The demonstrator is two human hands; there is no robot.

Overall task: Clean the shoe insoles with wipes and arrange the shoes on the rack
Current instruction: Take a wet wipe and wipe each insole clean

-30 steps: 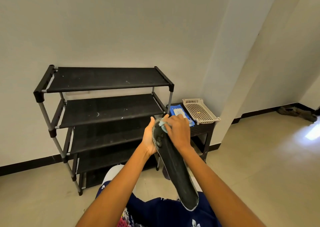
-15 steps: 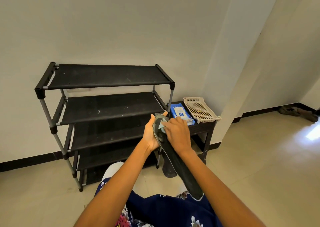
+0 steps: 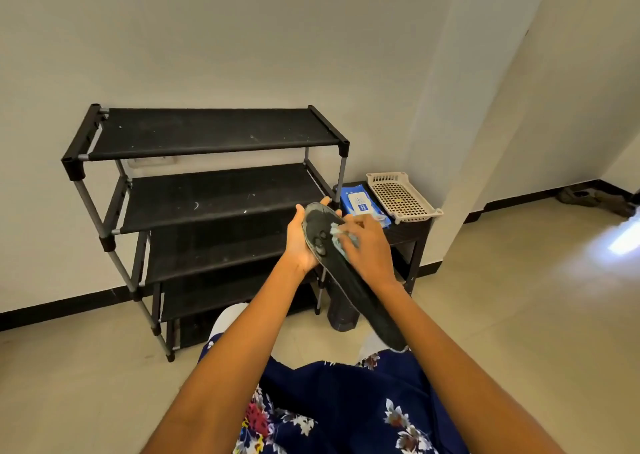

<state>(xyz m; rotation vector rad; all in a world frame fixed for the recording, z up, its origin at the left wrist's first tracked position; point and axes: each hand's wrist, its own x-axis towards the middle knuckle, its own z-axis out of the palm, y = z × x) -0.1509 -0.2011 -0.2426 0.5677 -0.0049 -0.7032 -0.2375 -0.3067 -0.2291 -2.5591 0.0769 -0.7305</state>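
Observation:
A long dark insole (image 3: 360, 294) slants from my left hand (image 3: 301, 242) down toward my lap. My left hand cups its upper end from below and behind. My right hand (image 3: 369, 245) presses a crumpled pale blue wipe (image 3: 341, 235) against the insole's upper face. The black shoe rack (image 3: 207, 211) with several bare shelves stands against the wall behind my hands. A white shoe (image 3: 225, 318) shows partly on the floor under my left forearm. A blue pack of wipes (image 3: 362, 204) lies on a small dark table.
A cream perforated basket (image 3: 401, 199) sits beside the wipes pack on the dark side table (image 3: 415, 235) right of the rack. A dark object (image 3: 341, 309) stands on the floor under that table. Brown shoes (image 3: 595, 199) lie far right by the wall. Tiled floor spreads to the right.
My right hand with the wipe has slid a little down and right along the insole, uncovering its upper end. The view has shifted slightly downward.

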